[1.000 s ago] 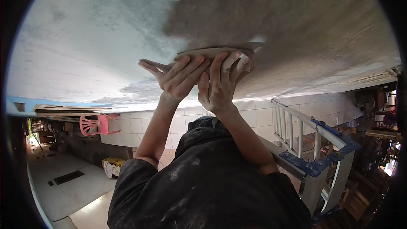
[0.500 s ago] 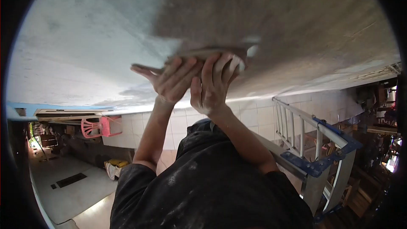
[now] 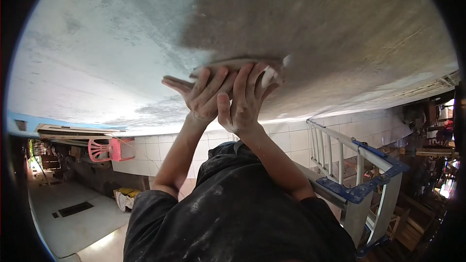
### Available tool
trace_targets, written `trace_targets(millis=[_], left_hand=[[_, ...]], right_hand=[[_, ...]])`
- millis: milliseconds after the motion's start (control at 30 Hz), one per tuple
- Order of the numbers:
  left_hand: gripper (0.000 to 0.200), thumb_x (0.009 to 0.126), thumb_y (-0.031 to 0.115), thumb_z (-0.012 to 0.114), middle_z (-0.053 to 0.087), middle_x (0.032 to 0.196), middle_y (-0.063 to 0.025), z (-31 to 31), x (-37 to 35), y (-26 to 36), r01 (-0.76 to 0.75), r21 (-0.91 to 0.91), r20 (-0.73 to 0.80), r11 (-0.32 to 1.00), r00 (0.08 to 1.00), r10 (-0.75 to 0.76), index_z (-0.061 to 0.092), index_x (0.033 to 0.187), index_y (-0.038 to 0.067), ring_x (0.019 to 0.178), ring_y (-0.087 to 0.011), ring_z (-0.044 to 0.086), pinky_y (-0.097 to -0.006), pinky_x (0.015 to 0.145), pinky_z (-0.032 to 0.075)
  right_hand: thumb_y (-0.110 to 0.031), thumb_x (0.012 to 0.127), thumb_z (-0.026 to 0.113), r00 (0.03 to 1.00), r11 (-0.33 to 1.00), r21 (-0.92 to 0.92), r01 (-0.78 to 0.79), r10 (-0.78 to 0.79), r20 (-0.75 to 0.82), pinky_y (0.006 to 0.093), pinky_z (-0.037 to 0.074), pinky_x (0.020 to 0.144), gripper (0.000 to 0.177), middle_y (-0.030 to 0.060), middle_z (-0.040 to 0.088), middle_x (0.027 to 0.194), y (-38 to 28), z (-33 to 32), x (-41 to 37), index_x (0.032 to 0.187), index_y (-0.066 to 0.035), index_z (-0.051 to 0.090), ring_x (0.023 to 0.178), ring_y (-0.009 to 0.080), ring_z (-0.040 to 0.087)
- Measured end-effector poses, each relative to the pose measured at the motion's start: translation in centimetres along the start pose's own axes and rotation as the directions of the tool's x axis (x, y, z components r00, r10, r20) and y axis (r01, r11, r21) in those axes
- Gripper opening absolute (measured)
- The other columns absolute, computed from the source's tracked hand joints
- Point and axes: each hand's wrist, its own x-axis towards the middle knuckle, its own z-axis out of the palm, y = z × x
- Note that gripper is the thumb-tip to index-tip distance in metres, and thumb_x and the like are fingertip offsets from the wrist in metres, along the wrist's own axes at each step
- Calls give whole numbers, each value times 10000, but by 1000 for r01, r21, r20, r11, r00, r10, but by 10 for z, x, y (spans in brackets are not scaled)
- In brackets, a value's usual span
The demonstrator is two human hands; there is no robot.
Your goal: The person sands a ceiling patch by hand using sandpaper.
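Note:
Overhead in the head view, both my hands press a thin grey-brown sheet, seemingly sandpaper (image 3: 227,63), flat against the plastered surface (image 3: 121,38). My left hand (image 3: 205,98) lies at the left part of the sheet, fingers extended along it and thumb stretched out to the left. Beside it, my right hand (image 3: 246,98) bears on the right part with its fingers bent over the sheet, thumb pointing up. Something white, perhaps dust or tape, shows on its fingertips. The sheet's working face is hidden against the plaster.
An aluminium stepladder (image 3: 357,165) with blue fittings stands close on my right. A pink plastic chair (image 3: 111,150) is at the left by the white tiles (image 3: 150,152). Low on the left is a white bag with yellow contents (image 3: 125,198). Clutter fills the far right.
Both hands and the sheet have shifted slightly right and a little down across the plaster, still pressed together on it. The view has tilted slightly.

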Motion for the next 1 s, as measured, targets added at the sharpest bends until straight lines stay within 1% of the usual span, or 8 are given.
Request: trace_targets(millis=[133,200,300,367,467,567,733,1000], left_hand=[[350,961,412,448,617,1258,55,-15,25,6,-30,24,78,999,997,28,688,1140,232,1382,-202,344,-661,1056,-200],[405,977,379,404,435,1447,26,-19,11,16,0,34,243,999,970,-9,564,1307,209,1441,-233,189,-679,1040,-203],[472,982,333,383,263,1546,23,-20,-3,35,70,46,417,996,905,-83,401,1434,195,1467,-250,30,-723,1004,-202],[484,981,346,378,273,1541,23,-20,-3,38,113,55,443,992,888,-125,390,1441,197,1466,-252,36,-736,991,-202],[490,984,364,356,261,1546,27,-35,28,40,141,68,474,988,866,-157,386,1442,191,1465,-260,48,-759,966,-199],[496,988,366,349,246,1552,25,-40,56,39,142,79,427,987,889,-162,367,1451,187,1465,-263,49,-780,950,-183],[510,982,353,379,210,1559,14,-20,-7,47,224,84,468,971,851,-237,344,1461,182,1461,-277,49,-815,931,-145],[495,1005,363,307,180,1571,10,-48,59,38,188,137,455,973,860,-230,318,1475,209,1455,-320,64,-815,895,-177]], right_hand=[[-398,972,289,1000,999,-45,21,-21,11,631,-122,1071,706,269,17,1550,2,-11,16,1443,117,183,1419,459,-105],[-402,973,273,997,989,-140,56,-48,59,627,-126,1074,706,268,17,1551,10,-14,9,1444,116,182,1420,460,-97],[-427,959,313,1000,1000,-6,-16,16,27,710,-124,1016,670,224,177,1532,17,-4,-14,1412,67,318,1424,456,14],[-438,958,328,997,996,52,-68,66,41,741,-117,995,646,211,266,1513,19,-5,-15,1391,37,397,1413,484,75],[-414,969,196,993,1000,-20,-13,16,117,639,-123,1062,710,307,78,1530,7,-26,22,1402,144,271,1413,490,-61],[-392,971,231,996,1000,-14,3,-2,90,627,-111,1070,685,300,94,1531,3,-35,38,1405,136,275,1418,480,-53],[-352,987,237,985,983,-178,43,-12,170,627,-94,1078,634,281,126,1534,20,-12,-20,1410,118,285,1419,478,-41],[-393,990,195,987,999,31,-15,10,159,650,-65,1068,667,342,128,1503,-11,-38,40,1405,122,280,1412,497,-14]])
